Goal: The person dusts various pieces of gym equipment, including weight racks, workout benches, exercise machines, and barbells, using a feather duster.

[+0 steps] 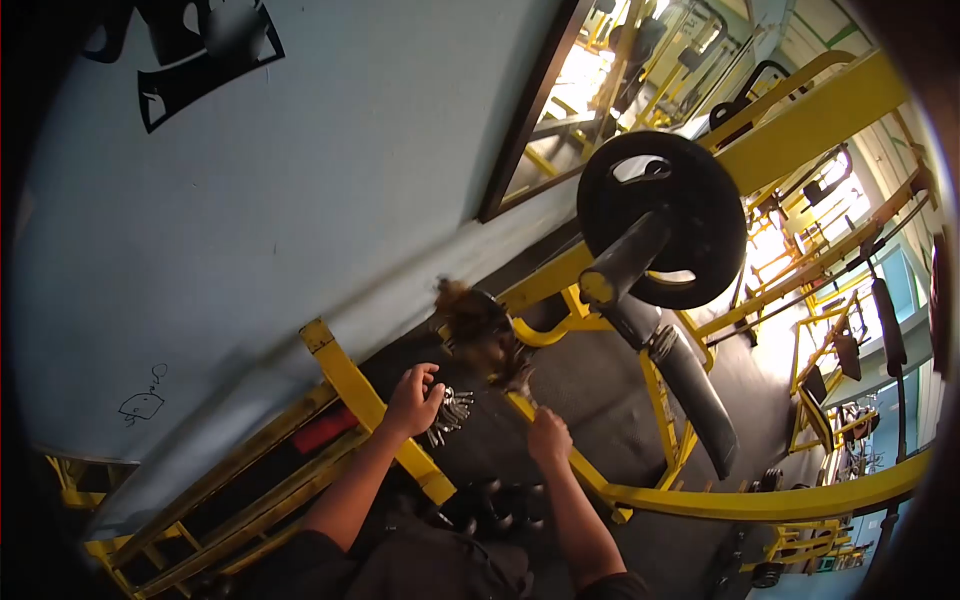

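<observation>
Right arm is extended forward; the right hand has its grip closed round the handle of a motion-blurred brown duster. The duster's head is beyond both hands, near a yellow frame. Left arm is also extended; the left hand shows fingers loosely bent, grip moderately wide, silver metal pieces just to its right.

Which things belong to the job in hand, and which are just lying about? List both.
Apparently in the job:
blurred duster-like tool
right hand, gripping it

Seemingly just about:
metal pieces near the left hand
weight plate
red item
</observation>
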Tool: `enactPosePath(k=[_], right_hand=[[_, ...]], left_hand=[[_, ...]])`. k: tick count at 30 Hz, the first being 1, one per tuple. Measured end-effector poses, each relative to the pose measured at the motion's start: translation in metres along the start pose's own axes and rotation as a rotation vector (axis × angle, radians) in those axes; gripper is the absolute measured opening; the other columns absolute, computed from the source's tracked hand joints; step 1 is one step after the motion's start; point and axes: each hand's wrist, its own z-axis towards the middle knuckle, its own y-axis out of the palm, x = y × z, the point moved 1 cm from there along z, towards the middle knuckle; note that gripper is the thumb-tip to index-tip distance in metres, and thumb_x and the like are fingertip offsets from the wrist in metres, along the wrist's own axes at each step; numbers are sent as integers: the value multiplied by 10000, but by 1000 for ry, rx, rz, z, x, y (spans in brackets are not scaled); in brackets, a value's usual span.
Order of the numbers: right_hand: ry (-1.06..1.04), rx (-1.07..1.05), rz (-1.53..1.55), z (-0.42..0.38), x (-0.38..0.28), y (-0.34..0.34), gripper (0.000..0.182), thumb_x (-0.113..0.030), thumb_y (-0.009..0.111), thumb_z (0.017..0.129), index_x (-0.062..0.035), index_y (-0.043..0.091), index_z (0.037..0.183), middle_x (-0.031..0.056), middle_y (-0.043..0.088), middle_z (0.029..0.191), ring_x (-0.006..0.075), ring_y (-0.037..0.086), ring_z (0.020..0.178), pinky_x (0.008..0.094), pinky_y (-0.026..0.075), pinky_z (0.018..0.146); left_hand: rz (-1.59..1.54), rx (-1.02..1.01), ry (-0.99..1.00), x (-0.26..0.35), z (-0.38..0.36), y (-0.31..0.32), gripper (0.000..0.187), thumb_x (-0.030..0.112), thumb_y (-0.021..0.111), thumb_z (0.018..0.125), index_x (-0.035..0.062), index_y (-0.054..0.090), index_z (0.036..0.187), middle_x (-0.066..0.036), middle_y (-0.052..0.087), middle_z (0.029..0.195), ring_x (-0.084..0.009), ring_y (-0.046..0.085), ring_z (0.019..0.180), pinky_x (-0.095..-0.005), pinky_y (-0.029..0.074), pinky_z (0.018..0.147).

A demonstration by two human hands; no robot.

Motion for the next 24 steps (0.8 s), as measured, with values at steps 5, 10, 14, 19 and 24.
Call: enactPosePath(k=[5, 10, 14, 19, 24], right_hand=[[0, 139, 163, -25, 4, 14, 321, -267, 463, 984, -59, 656, 1134, 216, 675, 1080, 405, 640, 995, 483, 508, 847], [-38, 328, 397, -50, 19, 33, 308, -242, 492, 985, -22, 647, 1135, 216, 679, 1063, 415, 638, 979, 447, 510, 832], [127, 255, 313, -64, 37, 60, 269, -215, 500, 977, -12, 643, 1080, 249, 660, 1021, 418, 635, 970, 452, 503, 816], [404, -206, 208, -119, 60, 103, 270, -271, 431, 979, -80, 614, 1032, 198, 667, 1007, 436, 619, 950, 529, 491, 786], [37, 70, 185, -57, 2, 77, 219, -260, 458, 957, -91, 598, 961, 171, 663, 920, 403, 646, 936, 522, 514, 763]], left_hand=[[149, -105, -37, -35, 4, 13, 414, 227, 626, 910, 68, 488, 1265, -180, 560, 1167, -326, 576, 1069, -428, 482, 930], [90, -178, -119, -39, -5, 15, 396, 199, 618, 920, 47, 494, 1264, -181, 551, 1216, -303, 568, 1113, -409, 482, 943], [-26, -235, -140, -35, -12, 23, 394, 202, 618, 927, 39, 495, 1264, -180, 553, 1201, -274, 603, 1034, -382, 510, 902], [-87, -252, -154, -30, -15, 23, 388, 184, 621, 926, 34, 496, 1260, -167, 559, 1194, -240, 610, 992, -357, 519, 881], [-62, -270, -107, -39, -13, 33, 376, 190, 592, 936, 61, 491, 1274, -166, 550, 1190, -232, 618, 927, -366, 531, 847]])
